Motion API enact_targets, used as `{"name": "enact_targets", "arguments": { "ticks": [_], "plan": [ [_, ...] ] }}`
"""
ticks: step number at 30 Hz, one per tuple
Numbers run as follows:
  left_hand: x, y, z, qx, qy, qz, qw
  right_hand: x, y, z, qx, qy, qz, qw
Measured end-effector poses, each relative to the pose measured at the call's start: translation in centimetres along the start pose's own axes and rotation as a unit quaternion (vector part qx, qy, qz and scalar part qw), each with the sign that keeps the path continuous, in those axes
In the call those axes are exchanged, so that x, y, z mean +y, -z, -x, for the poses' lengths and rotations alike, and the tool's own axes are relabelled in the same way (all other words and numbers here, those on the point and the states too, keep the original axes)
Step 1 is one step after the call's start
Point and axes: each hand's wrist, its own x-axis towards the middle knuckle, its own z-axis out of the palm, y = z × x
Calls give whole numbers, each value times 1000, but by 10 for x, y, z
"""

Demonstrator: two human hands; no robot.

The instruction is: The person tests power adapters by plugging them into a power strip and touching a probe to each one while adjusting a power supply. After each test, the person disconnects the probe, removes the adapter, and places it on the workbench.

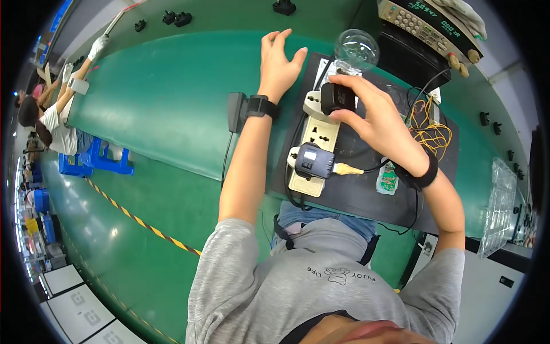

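Note:
My right hand (381, 117) grips a black power adapter (338, 98) between thumb and fingers, over the far end of a cream power strip (319, 133). Whether its pins sit in the white socket piece (312, 104) there is hidden. Raised above the green bench, left of the strip, my left hand (281, 67) has its fingers apart and holds nothing. A dark grey adapter (314, 160) sits on the strip's near part, with a yellow-wrapped cable plug (348, 169) at its right side. Just beyond the held adapter stands a clear glass bulb (356, 49).
A bench meter with a lit display (429, 26) stands at the far right. Yellow wires (432, 135) and a green circuit board (388, 181) lie on the black mat. Several black adapters (182, 19) line the far bench. Another person (57, 129) works at far left.

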Motion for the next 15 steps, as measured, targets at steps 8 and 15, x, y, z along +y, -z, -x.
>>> {"name": "enact_targets", "arguments": {
  "ticks": [8,15],
  "plan": [
    [4,1,2,-1,-16,-32,999,-21,-19,-1,25,24,308,951],
    [-5,-9,5,-1,-47,-69,996,-7,-26,-10,4,88,361,929]
  ]
}}
